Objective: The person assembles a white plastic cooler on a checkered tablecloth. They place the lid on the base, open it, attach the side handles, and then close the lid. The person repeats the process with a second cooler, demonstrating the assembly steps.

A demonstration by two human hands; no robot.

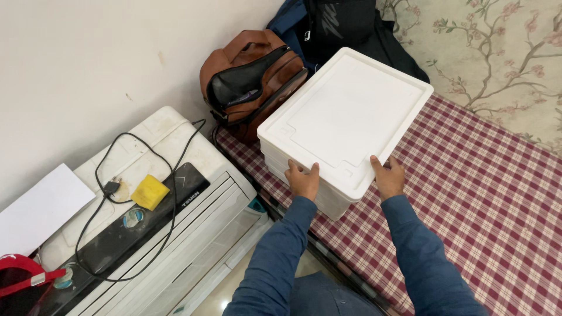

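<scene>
**Both hands on a lidded white box**

The white plastic box (345,117) rests on the checked bedcover (486,199), just in front of the brown bag (252,79). Left hand (303,180) and right hand (389,175) clasp the box's near edge, fingers curled over its rim. A white appliance (175,234) stands left of the box.

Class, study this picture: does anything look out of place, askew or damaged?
The brown backpack behind the white lidded box gapes open, slumped against the wall. A black cord sprawls unplugged over the white appliance. Nothing looks spilled.
</scene>
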